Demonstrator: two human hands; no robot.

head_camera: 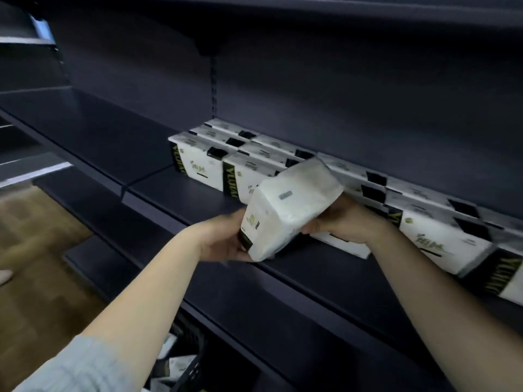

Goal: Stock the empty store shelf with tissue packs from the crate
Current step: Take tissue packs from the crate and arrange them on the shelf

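white pack held over a dark shelf

white plastic wraps the tissue pack (288, 210) that both hands carry above the front part of the dark shelf (181, 190). the pack is tilted, its near end low and to the left, its far end raised toward the rows already stocked. the left hand (226, 239) cups the low near end from the left and below, the grip closed around the pack's corner with the fingers tucked underneath. the right hand (348, 219) takes the far right end from below, the grip wrapped on the pack, its fingertips hidden behind the wrapping. a small grey mark sits on the pack's upper face, and a black and green label shows on its near end.

behind the pack, the stocked packs (215, 157) stand upright in rows along the back of the shelf, running from the middle of the view away to the right, touching one another. their fronts are white with black bands and gold lettering. the row nearest the right edge is blurred.

the shelf left of the stocked rows is bare dark metal. a lower shelf (107, 210) lies beneath, nearer and to the left. at the bottom, a black crate (189, 369) holds more packs, only partly in view. a grey sleeve (70, 369) covers the left upper arm. wooden floor (36, 250) shows at the left.
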